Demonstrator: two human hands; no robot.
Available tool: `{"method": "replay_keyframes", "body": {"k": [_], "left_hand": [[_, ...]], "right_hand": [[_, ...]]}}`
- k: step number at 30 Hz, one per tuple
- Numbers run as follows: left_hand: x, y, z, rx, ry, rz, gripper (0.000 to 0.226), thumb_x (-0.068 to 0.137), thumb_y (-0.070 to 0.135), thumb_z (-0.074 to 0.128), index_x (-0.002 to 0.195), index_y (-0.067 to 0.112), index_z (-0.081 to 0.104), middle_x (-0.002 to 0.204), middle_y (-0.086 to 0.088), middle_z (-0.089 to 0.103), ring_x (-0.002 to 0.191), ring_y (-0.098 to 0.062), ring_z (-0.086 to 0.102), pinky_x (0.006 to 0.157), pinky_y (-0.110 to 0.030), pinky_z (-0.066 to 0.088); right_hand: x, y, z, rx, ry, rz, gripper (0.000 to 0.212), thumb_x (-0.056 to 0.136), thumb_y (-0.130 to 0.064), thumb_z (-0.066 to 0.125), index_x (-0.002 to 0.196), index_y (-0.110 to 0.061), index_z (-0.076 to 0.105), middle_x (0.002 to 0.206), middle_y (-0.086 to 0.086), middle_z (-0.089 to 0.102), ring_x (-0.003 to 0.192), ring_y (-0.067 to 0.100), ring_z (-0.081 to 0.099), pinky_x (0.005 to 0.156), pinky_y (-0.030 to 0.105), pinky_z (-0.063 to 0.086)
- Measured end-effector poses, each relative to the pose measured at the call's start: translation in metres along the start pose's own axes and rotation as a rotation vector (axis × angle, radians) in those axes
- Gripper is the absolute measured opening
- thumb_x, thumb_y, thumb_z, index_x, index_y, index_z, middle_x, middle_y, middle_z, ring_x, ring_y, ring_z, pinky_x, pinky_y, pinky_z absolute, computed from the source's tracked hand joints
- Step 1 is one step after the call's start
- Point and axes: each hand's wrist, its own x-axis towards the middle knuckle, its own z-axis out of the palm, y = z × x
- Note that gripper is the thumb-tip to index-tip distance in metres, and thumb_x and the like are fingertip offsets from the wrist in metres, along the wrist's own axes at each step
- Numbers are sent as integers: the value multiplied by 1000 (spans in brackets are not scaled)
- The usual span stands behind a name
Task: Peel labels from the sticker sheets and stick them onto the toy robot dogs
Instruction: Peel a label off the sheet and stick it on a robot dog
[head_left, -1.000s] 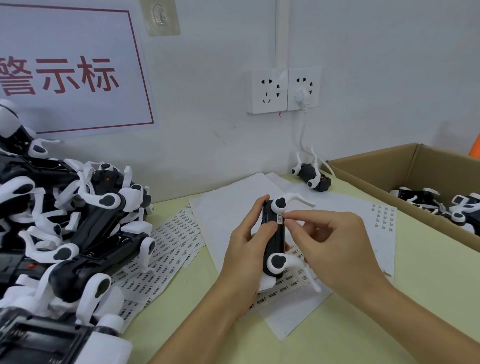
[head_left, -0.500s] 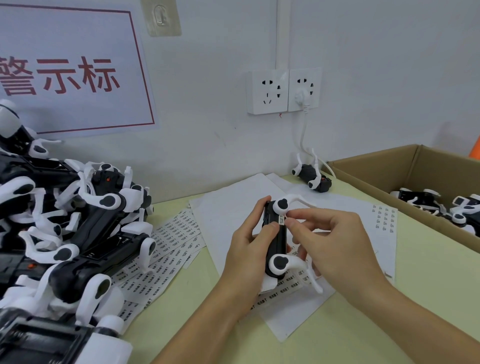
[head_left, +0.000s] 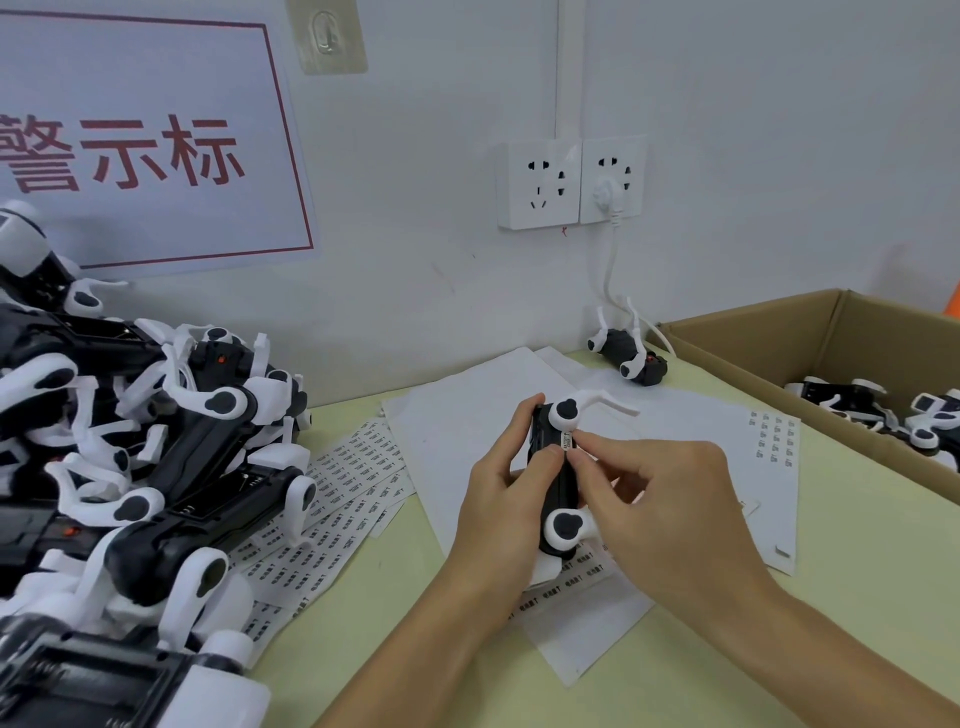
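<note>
Two bare forearms, no sleeves in view. Left hand (head_left: 506, 499): no rings, no glove, no watch at wrist. Right hand (head_left: 670, 506): likewise unadorned; short, unpainted nails on fingertips (head_left: 575, 457).

Table (head_left: 857, 597) with sticker sheets (head_left: 337, 499), box (head_left: 769, 364).

Glossy plastic toy dog (head_left: 556, 483), matt paper sheets (head_left: 467, 415), cardboard box (head_left: 769, 343).

Toy assembly workshop: piled robot dogs (head_left: 156, 467), carton (head_left: 779, 353), warning sign (head_left: 140, 150).
</note>
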Motion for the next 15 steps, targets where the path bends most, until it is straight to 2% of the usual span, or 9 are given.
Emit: {"method": "replay_keyframes", "body": {"k": [2,5,7,10,13,15], "left_hand": [[0,0,0,-4,-1,3,51,82,38,57,130,54,57,102,-14,74,78,-17,67,73,-29,55],[0,1,0,-6,-5,11,51,82,38,57,131,51,57,105,-14,73,79,-18,68,77,-32,54],[-1,1,0,-3,-8,15,50,82,38,57,130,52,58,108,-14,73,82,-19,69,80,-33,54],[-1,1,0,15,4,15,50,78,42,59,126,57,59,110,-11,74,94,-22,73,91,-39,55],[-2,1,1,20,-2,27,56,69,52,61,124,61,58,105,-13,73,90,-21,69,97,-47,53],[-3,1,2,15,-20,31,54,70,53,59,123,64,57,95,-6,70,82,-21,63,88,-45,54]], "right_hand": [[1,1,1,-60,-2,-48,25,93,-23,57,74,-15,72,51,-2,57,47,20,50,47,37,44],[1,-1,0,-86,13,-70,23,92,-23,57,78,-15,75,53,-3,59,47,19,51,47,37,45],[1,-2,0,-53,29,-41,17,91,-19,62,84,-19,78,57,-9,63,48,15,55,48,32,48],[3,-4,-1,45,60,88,16,87,-12,73,87,-26,79,60,-18,65,48,8,60,50,10,42],[5,-5,-2,198,66,269,18,86,-15,74,76,-30,75,63,-12,68,44,9,63,50,11,45],[7,-7,-3,268,71,351,18,86,-16,74,72,-28,73,61,-9,68,45,12,66,50,10,45]]}}
